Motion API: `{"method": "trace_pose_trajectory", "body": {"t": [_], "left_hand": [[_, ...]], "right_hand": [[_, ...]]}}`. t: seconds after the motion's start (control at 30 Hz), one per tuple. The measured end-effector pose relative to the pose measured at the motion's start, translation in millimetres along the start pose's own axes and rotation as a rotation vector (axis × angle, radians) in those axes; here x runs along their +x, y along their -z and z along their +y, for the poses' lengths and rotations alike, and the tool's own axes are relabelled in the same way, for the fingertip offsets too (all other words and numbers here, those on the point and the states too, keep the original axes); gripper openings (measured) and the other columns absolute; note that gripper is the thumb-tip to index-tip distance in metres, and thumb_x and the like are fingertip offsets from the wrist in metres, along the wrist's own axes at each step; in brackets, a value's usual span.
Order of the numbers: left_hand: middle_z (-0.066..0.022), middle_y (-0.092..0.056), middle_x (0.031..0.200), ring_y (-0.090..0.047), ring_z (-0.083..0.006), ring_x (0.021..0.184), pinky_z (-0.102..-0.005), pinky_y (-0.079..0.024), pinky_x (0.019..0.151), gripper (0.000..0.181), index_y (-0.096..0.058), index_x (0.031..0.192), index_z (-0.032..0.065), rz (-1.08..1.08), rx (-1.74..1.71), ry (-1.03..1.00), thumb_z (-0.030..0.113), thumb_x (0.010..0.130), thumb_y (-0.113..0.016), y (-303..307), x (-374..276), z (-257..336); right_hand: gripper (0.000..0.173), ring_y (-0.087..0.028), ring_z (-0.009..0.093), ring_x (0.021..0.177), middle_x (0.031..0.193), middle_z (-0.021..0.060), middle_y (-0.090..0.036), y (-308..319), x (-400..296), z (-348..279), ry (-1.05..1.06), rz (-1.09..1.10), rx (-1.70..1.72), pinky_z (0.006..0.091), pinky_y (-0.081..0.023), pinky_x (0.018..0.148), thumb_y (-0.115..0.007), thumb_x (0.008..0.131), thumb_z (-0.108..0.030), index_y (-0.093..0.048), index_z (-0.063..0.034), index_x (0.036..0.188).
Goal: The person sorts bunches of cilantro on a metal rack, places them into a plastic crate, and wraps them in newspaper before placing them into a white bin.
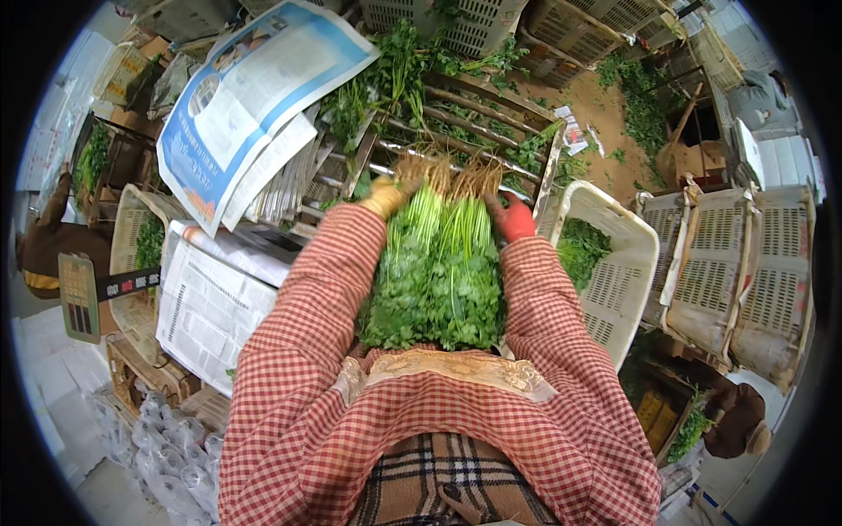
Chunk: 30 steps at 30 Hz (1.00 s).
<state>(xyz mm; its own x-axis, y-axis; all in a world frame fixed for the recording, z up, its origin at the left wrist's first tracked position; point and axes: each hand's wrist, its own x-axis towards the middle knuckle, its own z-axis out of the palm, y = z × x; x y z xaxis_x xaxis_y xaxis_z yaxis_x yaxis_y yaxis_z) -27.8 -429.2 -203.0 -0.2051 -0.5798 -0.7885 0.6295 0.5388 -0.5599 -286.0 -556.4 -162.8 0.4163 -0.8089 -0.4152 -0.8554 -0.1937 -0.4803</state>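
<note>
A wide bundle of fresh coriander [441, 283] lies before me, leafy tops toward my body and brown roots [454, 172] at the far end. Its pale green stems lie side by side in two loose halves. My left hand [387, 196], in a yellowish glove, holds the left side near the roots. On the opposite side my right hand [514, 218], in a red glove, grips the stems just below the roots. Fingers of both hands are partly hidden by the roots and stems. Beneath the roots is a slatted metal rack [483, 125].
A stack of newspapers [263, 112] rises at the left, beside a paper-covered box [210, 309]. Right of me stands a white plastic crate [608, 283] with greens inside. More loose greens [395, 72] lie beyond the rack. Co-workers [763, 98] are at the edges.
</note>
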Motion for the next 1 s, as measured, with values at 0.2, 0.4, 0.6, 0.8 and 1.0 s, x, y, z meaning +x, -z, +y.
{"method": "trace_pose_trajectory", "body": {"t": [0.2, 0.4, 0.6, 0.8, 1.0], "left_hand": [[-0.0241, -0.039, 0.146, -0.042, -0.0326, 0.134, -0.0402, -0.033, 0.113, 0.092, -0.023, 0.149, 0.0017, -0.194, 1.447, -0.315, 0.044, 0.083, -0.072, 25.2, -5.3, -41.1], [-0.0122, -0.055, 0.134, -0.051, -0.0222, 0.124, -0.0359, -0.04, 0.105, 0.073, -0.038, 0.14, 0.0038, -0.239, 2.262, -0.772, 0.022, 0.082, -0.079, 35.8, -67.7, -80.7], [-0.0201, -0.047, 0.14, -0.049, -0.0336, 0.128, -0.038, -0.04, 0.108, 0.106, -0.015, 0.151, 0.0081, -0.34, 2.431, -1.128, 0.028, 0.074, -0.084, 61.6, -75.6, -82.6], [-0.0198, -0.053, 0.135, -0.061, -0.0308, 0.104, -0.036, -0.049, 0.094, 0.102, -0.006, 0.155, 0.0088, -0.504, 1.921, -0.908, 0.036, 0.084, -0.075, 83.0, -116.3, -76.7], [-0.0154, -0.068, 0.103, -0.063, -0.015, 0.077, -0.0298, -0.055, 0.07, 0.047, -0.054, 0.13, 0.002, -0.472, 1.608, -1.169, 0.038, 0.099, -0.053, 38.5, -202.9, -51.6]], "right_hand": [[0.092, -0.054, 0.037, 0.123, 0.132, 0.0254, -0.056, -20.7, 52.1, -29.2, 0.198, -0.364, 0.179, 0.0413, -0.042, 0.104, -0.062, 0.08, -0.068, -0.048, 0.003, 0.137], [0.101, -0.045, 0.03, 0.132, 0.144, 0.0173, -0.046, 10.6, 42.2, -62.0, 0.24, -0.786, 0.705, 0.0403, -0.03, 0.114, -0.074, 0.075, -0.062, -0.034, -0.0033, 0.147], [0.116, -0.021, 0.028, 0.146, 0.159, 0.0175, -0.016, 6.2, 62.2, -92.2, 0.376, -1.048, 0.693, 0.0403, -0.017, 0.12, -0.081, 0.072, -0.051, -0.013, -0.0045, 0.154], [0.066, -0.068, 0.025, 0.098, 0.113, 0.0169, -0.068, 43.6, -21.5, -146.5, 0.484, -0.733, 0.183, 0.035, -0.054, 0.087, -0.074, 0.083, -0.038, -0.05, -0.0118, 0.139], [0.014, -0.069, 0.02, 0.081, 0.086, 0.014, -0.07, 171.4, -70.5, -122.7, 0.71, -0.072, 0.155, 0.0353, -0.057, 0.073, -0.057, 0.09, -0.007, -0.067, 0.0013, 0.098]]}}
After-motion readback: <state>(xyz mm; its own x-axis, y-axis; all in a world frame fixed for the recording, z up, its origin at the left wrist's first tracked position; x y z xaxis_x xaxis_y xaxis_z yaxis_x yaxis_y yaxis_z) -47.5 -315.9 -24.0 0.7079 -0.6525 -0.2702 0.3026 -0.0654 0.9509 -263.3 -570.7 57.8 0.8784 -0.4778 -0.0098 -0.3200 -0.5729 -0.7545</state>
